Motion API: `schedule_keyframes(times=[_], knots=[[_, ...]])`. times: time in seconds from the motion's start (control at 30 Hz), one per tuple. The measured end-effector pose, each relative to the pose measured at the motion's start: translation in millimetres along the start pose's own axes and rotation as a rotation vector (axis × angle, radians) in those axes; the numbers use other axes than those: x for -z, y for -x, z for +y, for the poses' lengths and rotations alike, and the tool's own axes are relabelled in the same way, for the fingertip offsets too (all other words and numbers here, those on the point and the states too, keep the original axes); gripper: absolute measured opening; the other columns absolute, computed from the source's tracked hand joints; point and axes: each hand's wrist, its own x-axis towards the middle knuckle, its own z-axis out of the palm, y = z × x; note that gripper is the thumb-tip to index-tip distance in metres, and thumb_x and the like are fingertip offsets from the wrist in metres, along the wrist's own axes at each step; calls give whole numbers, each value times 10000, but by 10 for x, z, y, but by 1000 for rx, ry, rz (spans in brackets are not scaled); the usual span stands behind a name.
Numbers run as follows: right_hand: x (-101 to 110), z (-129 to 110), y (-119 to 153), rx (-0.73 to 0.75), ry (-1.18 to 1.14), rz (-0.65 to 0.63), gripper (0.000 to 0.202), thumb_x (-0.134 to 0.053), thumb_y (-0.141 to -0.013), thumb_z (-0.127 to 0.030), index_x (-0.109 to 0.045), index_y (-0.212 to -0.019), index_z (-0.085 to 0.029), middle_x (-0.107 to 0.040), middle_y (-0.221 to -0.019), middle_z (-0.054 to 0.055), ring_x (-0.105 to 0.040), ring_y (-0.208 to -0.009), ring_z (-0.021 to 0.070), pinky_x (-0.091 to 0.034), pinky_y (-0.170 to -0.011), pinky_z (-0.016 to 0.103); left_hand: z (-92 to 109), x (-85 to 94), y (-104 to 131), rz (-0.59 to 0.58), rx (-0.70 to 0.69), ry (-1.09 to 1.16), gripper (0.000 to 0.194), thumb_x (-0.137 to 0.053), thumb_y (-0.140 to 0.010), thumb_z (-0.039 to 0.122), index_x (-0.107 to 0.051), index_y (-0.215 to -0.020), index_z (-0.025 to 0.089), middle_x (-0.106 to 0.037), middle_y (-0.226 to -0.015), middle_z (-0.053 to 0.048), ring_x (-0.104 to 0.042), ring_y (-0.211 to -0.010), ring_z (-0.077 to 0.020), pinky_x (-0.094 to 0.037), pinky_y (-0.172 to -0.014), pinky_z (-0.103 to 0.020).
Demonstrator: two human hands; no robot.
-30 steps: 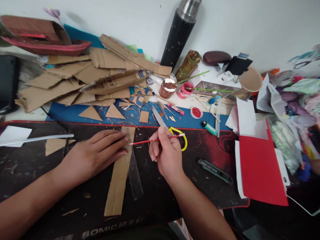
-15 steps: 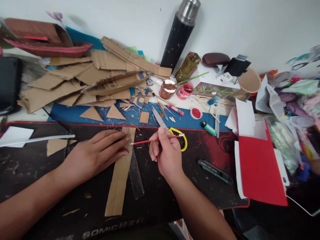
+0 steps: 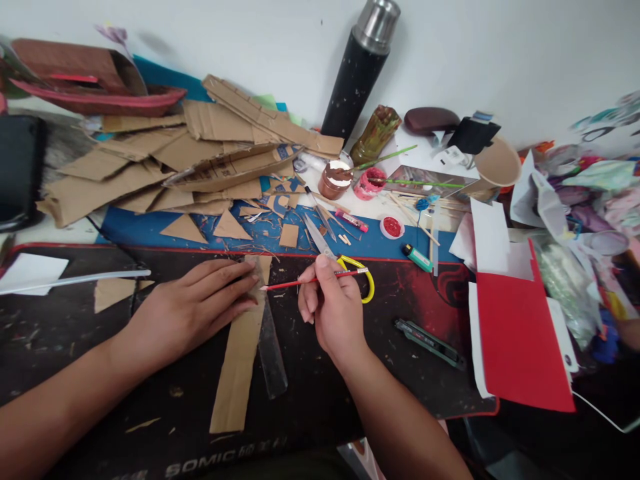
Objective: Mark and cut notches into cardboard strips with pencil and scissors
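A long cardboard strip (image 3: 234, 377) lies on the dark mat, its far end under the fingertips of my left hand (image 3: 195, 303). That hand rests flat with its fingers stretched out. A clear ruler (image 3: 273, 350) crosses the strip at a slant, its upper part pressed beneath the same fingers. In my right hand (image 3: 335, 303) a red pencil (image 3: 287, 285) is pinched, its tip pointing left at the strip's right edge, beside the ruler. Just behind that hand lie scissors with yellow handles (image 3: 371, 283), partly hidden by it.
A green utility knife (image 3: 430, 343) lies right on the mat (image 3: 320, 413). Behind are cardboard scraps (image 3: 107, 187), a cardboard boat hull (image 3: 235, 170), open paint jars (image 3: 336, 180) and a black thermos (image 3: 355, 83). A red sheet (image 3: 525, 340) overhangs the right edge.
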Motion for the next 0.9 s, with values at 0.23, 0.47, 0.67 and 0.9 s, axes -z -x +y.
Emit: schedule_keyframes(times=[0.23,0.47,0.67,0.9], knots=[[-1,0,4,1,-9,3,559,-795,-976,-725,-708,-782,-209,-470,-459,-91,-437,-345,93,-308,-357,214,-4,-22,26,8,44,51,299,-733,-1101,296,-757,-1392,235,-821,-1407,-87,-784,-1280,-293,-657,-1123,-458],[1,-7,1,14,15,15,580,-780,-967,-762,-707,-796,-213,-489,-469,-84,-448,-353,100,-297,-358,217,-7,-21,23,3,52,62,283,-727,-1104,317,-767,-1374,240,-827,-1399,-83,-788,-1282,-295,-667,-1126,-476],[-22,-70,36,92,164,24,594,-744,-976,-791,-712,-817,-220,-533,-472,-67,-464,-391,109,-328,-401,221,-6,-35,29,13,20,22,270,-698,-1121,326,-763,-1358,212,-827,-1399,-102,-793,-1278,-311,-674,-1111,-487],[-4,-40,61,161,260,-30,521,-700,-1053,-709,-732,-871,-221,-560,-533,-62,-483,-445,111,-374,-459,229,3,-34,7,28,41,49,248,-706,-1114,329,-784,-1320,215,-838,-1359,-95,-798,-1240,-298,-683,-1071,-454]])
